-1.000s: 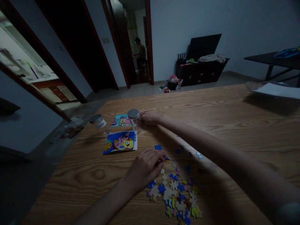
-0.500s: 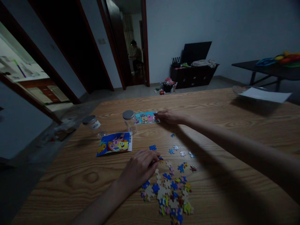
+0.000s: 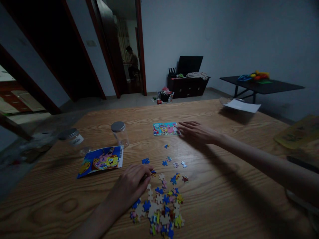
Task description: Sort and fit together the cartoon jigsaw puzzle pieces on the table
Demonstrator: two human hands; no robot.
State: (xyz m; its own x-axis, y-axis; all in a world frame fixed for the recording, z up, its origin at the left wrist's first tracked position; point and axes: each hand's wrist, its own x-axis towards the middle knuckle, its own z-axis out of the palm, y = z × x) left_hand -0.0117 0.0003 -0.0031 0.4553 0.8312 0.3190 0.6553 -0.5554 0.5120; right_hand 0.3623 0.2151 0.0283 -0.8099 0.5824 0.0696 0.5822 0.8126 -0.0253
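Note:
My left hand [image 3: 133,181] rests on the table with fingers curled together, a small dark puzzle piece [image 3: 154,173] at its fingertips. Just right of it lies a pile of loose jigsaw pieces [image 3: 159,209], some coloured side up, others bare backing. My right hand [image 3: 199,131] reaches across the table, fingers stretched out and holding nothing. Its fingertips are at the right end of a flat cartoon picture card [image 3: 165,129]; whether they touch it I cannot tell. Between the card and the pile are several scattered pieces [image 3: 175,164].
Left of the card stands a clear jar with a grey lid [image 3: 119,133]; another lidded jar [image 3: 74,141] is farther left. A blue cartoon sheet [image 3: 102,160] lies before them. White paper [image 3: 241,105] rests on a dish at the far right. A person [image 3: 132,63] sits beyond the doorway.
The picture card has slid right, away from the jar. My right hand has moved right with it and its fingers have straightened. The view has turned right; my left hand stays by the pieces.

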